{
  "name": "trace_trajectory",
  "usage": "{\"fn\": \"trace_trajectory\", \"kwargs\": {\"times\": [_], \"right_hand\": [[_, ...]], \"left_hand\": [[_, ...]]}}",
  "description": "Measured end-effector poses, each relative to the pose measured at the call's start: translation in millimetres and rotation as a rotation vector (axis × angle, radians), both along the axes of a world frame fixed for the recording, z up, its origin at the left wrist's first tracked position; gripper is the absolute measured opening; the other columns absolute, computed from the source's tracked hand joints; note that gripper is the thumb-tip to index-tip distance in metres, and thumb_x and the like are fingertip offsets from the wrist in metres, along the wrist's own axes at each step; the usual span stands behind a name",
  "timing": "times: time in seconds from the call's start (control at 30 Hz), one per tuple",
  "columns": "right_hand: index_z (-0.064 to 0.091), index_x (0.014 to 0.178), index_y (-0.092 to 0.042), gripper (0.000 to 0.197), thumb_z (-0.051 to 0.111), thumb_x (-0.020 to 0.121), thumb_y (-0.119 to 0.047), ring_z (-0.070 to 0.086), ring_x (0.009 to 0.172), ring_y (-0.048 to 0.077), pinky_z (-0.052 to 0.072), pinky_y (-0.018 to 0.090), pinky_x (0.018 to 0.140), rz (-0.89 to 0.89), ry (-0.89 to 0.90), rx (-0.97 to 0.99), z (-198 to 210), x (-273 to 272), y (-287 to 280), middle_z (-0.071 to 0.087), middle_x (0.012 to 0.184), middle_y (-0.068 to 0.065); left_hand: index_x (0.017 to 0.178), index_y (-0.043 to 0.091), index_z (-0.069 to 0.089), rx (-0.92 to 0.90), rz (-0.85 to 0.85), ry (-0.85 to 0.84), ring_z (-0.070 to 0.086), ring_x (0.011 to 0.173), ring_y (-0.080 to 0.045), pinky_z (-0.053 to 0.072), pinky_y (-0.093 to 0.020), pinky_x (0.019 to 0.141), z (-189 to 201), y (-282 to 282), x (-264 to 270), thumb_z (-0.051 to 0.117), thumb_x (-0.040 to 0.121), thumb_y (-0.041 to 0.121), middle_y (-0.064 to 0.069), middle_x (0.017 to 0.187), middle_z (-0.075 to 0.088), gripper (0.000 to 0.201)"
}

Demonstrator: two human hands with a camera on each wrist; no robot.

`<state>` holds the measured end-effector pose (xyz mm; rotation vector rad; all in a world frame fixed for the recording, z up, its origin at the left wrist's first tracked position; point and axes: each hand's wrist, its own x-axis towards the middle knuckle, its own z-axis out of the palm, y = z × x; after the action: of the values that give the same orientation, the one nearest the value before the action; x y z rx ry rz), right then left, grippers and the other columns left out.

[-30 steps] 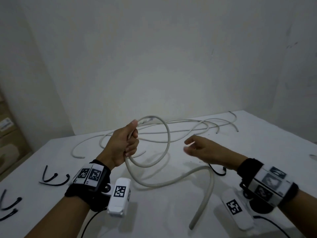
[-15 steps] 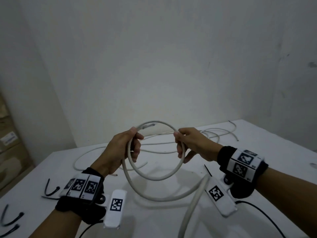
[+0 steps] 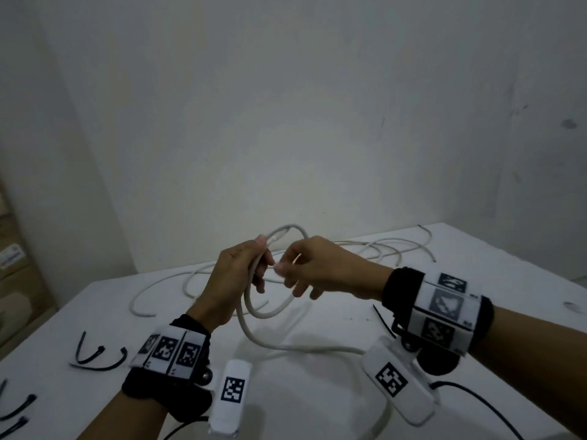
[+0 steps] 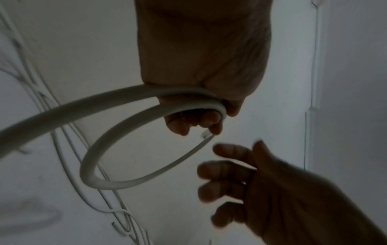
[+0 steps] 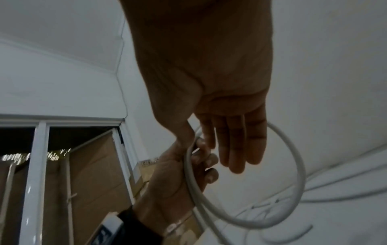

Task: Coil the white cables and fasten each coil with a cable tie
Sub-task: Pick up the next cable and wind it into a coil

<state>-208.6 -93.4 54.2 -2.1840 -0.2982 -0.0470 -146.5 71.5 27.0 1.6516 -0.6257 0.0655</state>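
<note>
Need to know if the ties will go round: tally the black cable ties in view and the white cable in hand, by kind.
Black cable ties: 5 (two at left, two at the lower-left edge, one by the right wrist)
White cable held in the left hand: 1
Total: 6
The loose cables on the table are too tangled to count.

I see dim, flat light; both wrist views are dark, the right hand is motion-blurred, and straight edges bow near the borders.
</note>
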Motion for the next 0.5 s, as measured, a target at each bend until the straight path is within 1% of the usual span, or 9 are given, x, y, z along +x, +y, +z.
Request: {"fn": "trace_trajectory", "kwargs": {"times": [0.07, 0.1, 0.13, 0.2, 0.27, 0.33, 0.37, 0.43, 0.5], "right_hand": [[0.058, 0.107, -0.004, 0.033, 0.05, 0.097, -0.034, 0.066, 0.076, 0.024, 0.055, 0.03, 0.058, -0.036, 0.126, 0.318, 2.7, 4.5, 4.3, 0.065, 0.094, 0.015], [0.058, 0.107, -0.003, 0.031, 0.05, 0.097, -0.031, 0.063, 0.073, 0.022, 0.055, 0.029, 0.057, -0.035, 0.179, 0.451, 5.0, 7.0, 5.7, 0.063, 0.092, 0.014], [0.06, 0.104, -0.005, 0.026, 0.05, 0.097, -0.028, 0.06, 0.071, 0.02, 0.053, 0.026, 0.056, -0.021, 0.213, 0.546, 6.1, 10.0, 6.8, 0.061, 0.089, 0.012], [0.063, 0.09, -0.011, 0.018, 0.053, 0.095, -0.026, 0.057, 0.07, 0.015, 0.047, 0.022, 0.057, -0.002, 0.24, 0.683, 4.9, 15.0, 11.4, 0.061, 0.083, 0.005], [0.063, 0.081, -0.015, 0.017, 0.057, 0.093, -0.024, 0.056, 0.07, 0.013, 0.042, 0.022, 0.058, -0.046, 0.221, 0.787, 1.5, 18.5, 16.3, 0.062, 0.077, 0.001], [0.061, 0.076, -0.012, 0.018, 0.058, 0.092, -0.018, 0.055, 0.063, 0.012, 0.043, 0.021, 0.055, -0.108, 0.177, 0.909, -0.4, 21.9, 20.1, 0.06, 0.07, 0.001], [0.06, 0.075, -0.009, 0.019, 0.059, 0.092, -0.015, 0.056, 0.061, 0.013, 0.046, 0.02, 0.054, -0.131, 0.157, 0.985, -0.4, 23.9, 21.5, 0.059, 0.068, 0.003], [0.058, 0.073, -0.006, 0.021, 0.058, 0.092, -0.012, 0.056, 0.061, 0.015, 0.051, 0.021, 0.055, -0.155, 0.129, 1.127, 0.4, 27.5, 23.3, 0.058, 0.067, 0.006], [0.057, 0.072, -0.006, 0.022, 0.057, 0.094, -0.011, 0.056, 0.062, 0.014, 0.053, 0.02, 0.057, -0.157, 0.116, 1.213, -0.9, 30.0, 25.3, 0.057, 0.066, 0.006]], "left_hand": [[0.072, 0.001, 0.059, -0.011, 0.019, -0.031, 0.045, 0.052, -0.02, 0.044, -0.03, 0.048, -1.6, -5.3, -6.8, 0.043, 0.101, 0.03, -0.005, 0.057, 0.049, 0.044], [0.07, 0.003, 0.058, -0.032, 0.018, -0.037, 0.044, 0.052, -0.021, 0.043, -0.03, 0.046, -2.7, -7.6, -9.5, 0.044, 0.1, 0.03, -0.005, 0.057, 0.048, 0.043], [0.068, 0.004, 0.057, -0.054, 0.014, -0.04, 0.043, 0.052, -0.021, 0.043, -0.03, 0.045, -3.4, -9.6, -11.9, 0.044, 0.1, 0.029, -0.006, 0.056, 0.047, 0.043], [0.071, 0.003, 0.059, -0.087, 0.039, -0.065, 0.044, 0.05, -0.022, 0.045, -0.031, 0.044, -3.7, -11.9, -14.4, 0.043, 0.101, 0.028, -0.008, 0.056, 0.048, 0.042], [0.08, -0.002, 0.065, -0.11, 0.118, -0.132, 0.048, 0.052, -0.025, 0.05, -0.033, 0.045, -4.2, -12.7, -14.0, 0.044, 0.101, 0.025, -0.017, 0.06, 0.052, 0.04], [0.087, -0.001, 0.068, -0.139, 0.202, -0.196, 0.055, 0.062, -0.028, 0.056, -0.034, 0.054, -9.0, -13.1, -15.1, 0.044, 0.101, 0.024, -0.023, 0.072, 0.059, 0.038], [0.087, 0.001, 0.068, -0.159, 0.237, -0.207, 0.059, 0.068, -0.029, 0.058, -0.034, 0.061, -13.6, -13.1, -16.3, 0.043, 0.102, 0.024, -0.022, 0.078, 0.062, 0.037], [0.083, 0.004, 0.065, -0.222, 0.301, -0.181, 0.061, 0.075, -0.027, 0.057, -0.036, 0.072, -25.4, -13.3, -19.8, 0.041, 0.102, 0.026, -0.018, 0.08, 0.065, 0.037], [0.082, 0.006, 0.063, -0.311, 0.345, -0.133, 0.062, 0.076, -0.02, 0.055, -0.035, 0.075, -36.8, -15.8, -24.5, 0.038, 0.103, 0.025, -0.011, 0.079, 0.065, 0.037]]}}
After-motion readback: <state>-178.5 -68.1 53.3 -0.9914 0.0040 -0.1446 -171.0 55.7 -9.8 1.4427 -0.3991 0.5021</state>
